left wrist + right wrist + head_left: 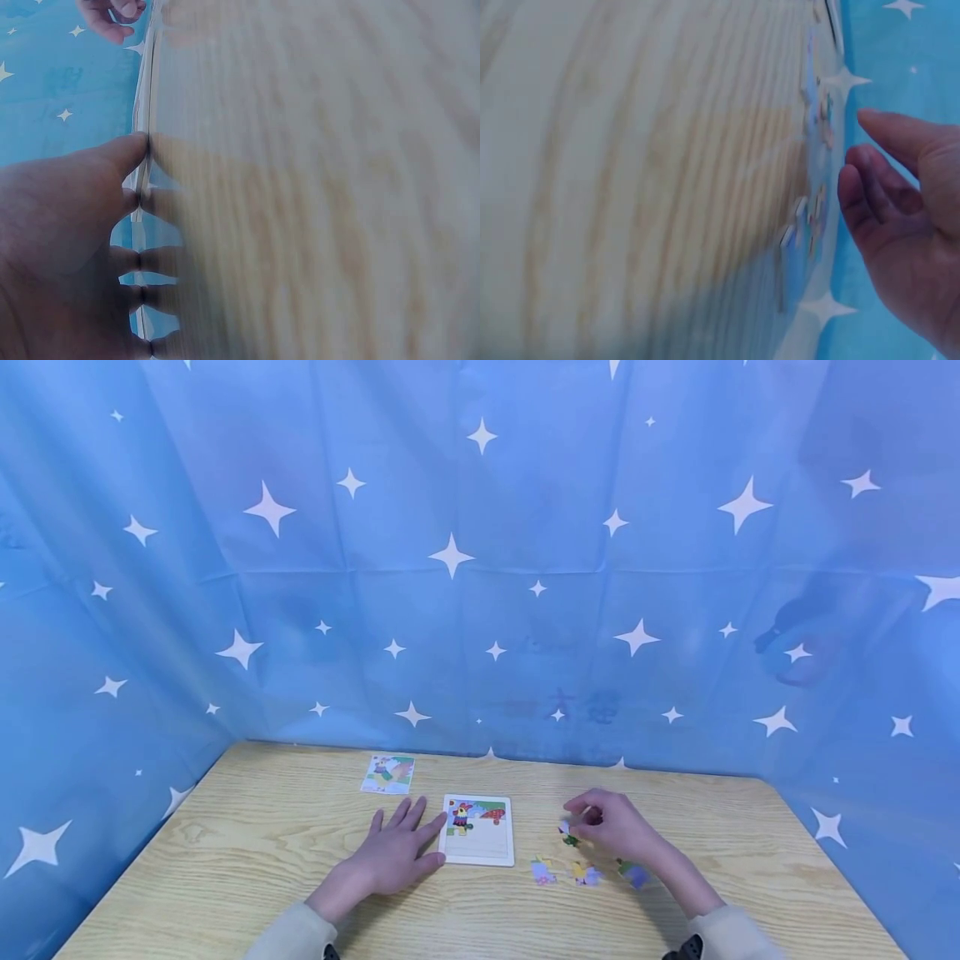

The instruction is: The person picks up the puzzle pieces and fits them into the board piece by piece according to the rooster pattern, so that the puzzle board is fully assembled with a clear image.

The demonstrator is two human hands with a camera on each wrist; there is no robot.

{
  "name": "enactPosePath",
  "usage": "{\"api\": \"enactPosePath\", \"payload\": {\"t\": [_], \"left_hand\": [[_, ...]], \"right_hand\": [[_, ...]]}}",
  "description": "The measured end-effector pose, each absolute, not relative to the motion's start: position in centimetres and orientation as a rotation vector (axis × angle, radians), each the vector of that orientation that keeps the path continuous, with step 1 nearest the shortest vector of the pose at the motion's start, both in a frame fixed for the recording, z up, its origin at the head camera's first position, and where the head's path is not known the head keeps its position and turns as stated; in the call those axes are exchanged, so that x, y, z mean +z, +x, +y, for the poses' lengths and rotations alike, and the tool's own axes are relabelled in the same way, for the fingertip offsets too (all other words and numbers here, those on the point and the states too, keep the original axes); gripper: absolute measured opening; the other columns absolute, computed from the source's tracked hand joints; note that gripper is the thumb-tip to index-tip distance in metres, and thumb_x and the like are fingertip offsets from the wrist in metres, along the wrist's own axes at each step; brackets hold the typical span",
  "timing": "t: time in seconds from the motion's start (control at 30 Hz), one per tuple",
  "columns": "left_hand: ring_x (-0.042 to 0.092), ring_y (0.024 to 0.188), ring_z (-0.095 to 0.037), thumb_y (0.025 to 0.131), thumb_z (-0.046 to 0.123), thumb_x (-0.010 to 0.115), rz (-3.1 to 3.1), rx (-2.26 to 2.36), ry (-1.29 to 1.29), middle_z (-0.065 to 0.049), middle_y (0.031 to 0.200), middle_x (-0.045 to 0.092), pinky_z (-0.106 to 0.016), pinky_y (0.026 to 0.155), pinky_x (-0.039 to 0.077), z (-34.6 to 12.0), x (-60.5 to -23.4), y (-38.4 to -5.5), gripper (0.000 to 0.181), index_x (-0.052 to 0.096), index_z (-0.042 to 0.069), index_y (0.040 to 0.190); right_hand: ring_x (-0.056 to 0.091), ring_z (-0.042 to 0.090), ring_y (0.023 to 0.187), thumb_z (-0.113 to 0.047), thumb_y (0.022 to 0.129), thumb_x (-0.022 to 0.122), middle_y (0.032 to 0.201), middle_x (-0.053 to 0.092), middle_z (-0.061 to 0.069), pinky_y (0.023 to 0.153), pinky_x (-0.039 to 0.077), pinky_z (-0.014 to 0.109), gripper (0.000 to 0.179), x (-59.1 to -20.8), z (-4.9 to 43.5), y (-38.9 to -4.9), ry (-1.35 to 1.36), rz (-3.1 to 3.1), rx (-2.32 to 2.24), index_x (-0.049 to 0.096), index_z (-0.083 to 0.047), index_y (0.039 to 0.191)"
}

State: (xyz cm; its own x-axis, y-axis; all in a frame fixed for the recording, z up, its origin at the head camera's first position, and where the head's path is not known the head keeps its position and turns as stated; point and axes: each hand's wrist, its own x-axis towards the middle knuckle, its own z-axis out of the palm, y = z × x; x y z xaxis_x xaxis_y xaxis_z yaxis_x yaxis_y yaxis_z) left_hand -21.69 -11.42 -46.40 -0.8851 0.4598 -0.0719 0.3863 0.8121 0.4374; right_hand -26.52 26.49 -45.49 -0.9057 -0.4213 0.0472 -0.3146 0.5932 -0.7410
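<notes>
My left hand rests on the table with its fingers spread, thumb and index fingertips at the left edge of a white puzzle tray. Some joined puzzle pieces with a rooster picture fill the tray's upper part; its lower right shows bare backing. To the right, my right hand hovers above the table, thumb and fingers loosely bent. Its fingertips are close over a green and white puzzle piece. The right wrist view shows a gap between thumb and fingers, with nothing seen in it.
Loose puzzle pieces lie near the right hand: a lilac one, a yellow and purple one and a green and purple one. A picture card lies behind the left hand. A blue star-patterned curtain borders the wooden table.
</notes>
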Motion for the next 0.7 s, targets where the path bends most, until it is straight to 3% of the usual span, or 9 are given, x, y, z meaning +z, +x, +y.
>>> {"api": "enactPosePath", "payload": {"t": [0.4, 0.7], "left_hand": [[0.014, 0.153, -0.046, 0.105, 0.047, 0.054, 2.818, 0.636, 0.661, -0.026, 0.165, 0.023, -0.076, 0.112, 0.009, -11.44, -46.29, -21.56, 0.064, 0.042, 0.013, 0.158], [0.015, 0.153, -0.046, 0.106, 0.045, 0.054, 2.815, 0.636, 0.663, -0.026, 0.165, 0.023, -0.076, 0.112, 0.01, -11.39, -46.19, -21.58, 0.064, 0.042, 0.012, 0.158]], "right_hand": [[0.055, 0.02, 0.079, -0.001, 0.088, 0.077, 0.104, 0.06, 0.008, 0.063, 0.049, 0.029, 0.046, -45.68, 26.81, -26.78, -0.675, 2.561, -1.128, 0.065, 0.002, 0.132], [0.051, 0.023, 0.084, -0.003, 0.09, 0.075, 0.106, 0.056, 0.008, 0.066, 0.044, 0.03, 0.044, -45.41, 26.76, -26.99, -0.679, 2.529, -1.052, 0.065, 0.002, 0.132]]}}
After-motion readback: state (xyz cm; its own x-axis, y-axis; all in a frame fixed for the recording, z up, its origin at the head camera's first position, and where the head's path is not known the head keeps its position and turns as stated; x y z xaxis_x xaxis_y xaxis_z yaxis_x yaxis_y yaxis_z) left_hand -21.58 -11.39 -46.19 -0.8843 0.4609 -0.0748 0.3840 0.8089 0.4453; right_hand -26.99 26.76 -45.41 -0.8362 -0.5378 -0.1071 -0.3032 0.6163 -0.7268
